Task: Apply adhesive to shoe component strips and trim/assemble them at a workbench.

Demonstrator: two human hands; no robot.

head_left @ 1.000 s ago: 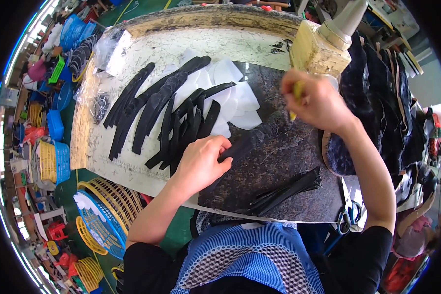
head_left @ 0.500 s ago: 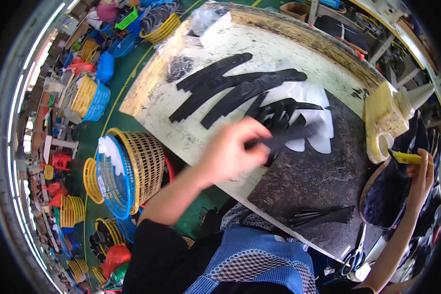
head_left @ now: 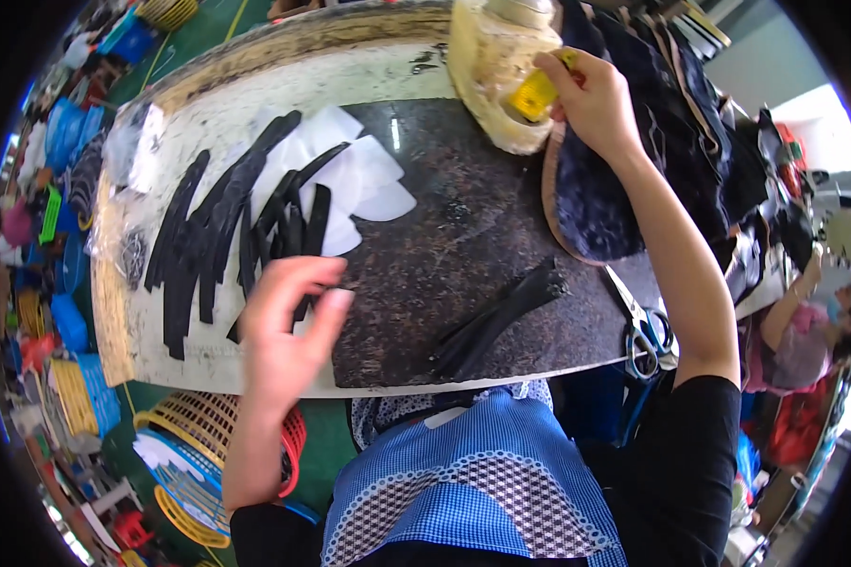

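Note:
My left hand (head_left: 293,321), slightly blurred, hovers over the near edge of the black strips (head_left: 227,203) with thumb and fingers apart and nothing visible between them. One black strip (head_left: 316,222) lies on the white rounded sheets (head_left: 380,189) just beyond it. At the far right, my right hand (head_left: 598,104) grips a yellow-handled brush (head_left: 536,93). Its tip is hidden in the open mouth of a glue-crusted, cream-coloured pot (head_left: 477,80). Below that hand lies a dark plush piece with a tan edge (head_left: 591,217).
A dark mat (head_left: 425,255) covers the table's right part, with a bundle of black strips (head_left: 496,321) on it. Scissors (head_left: 641,335) lie at the near right edge. Dark material (head_left: 671,123) is piled at the right. Baskets (head_left: 194,425) stand below the left edge.
My left hand has let go of the black strip it held and has drawn back toward me. My right hand has brought the brush into the pot's mouth. The view has swung right.

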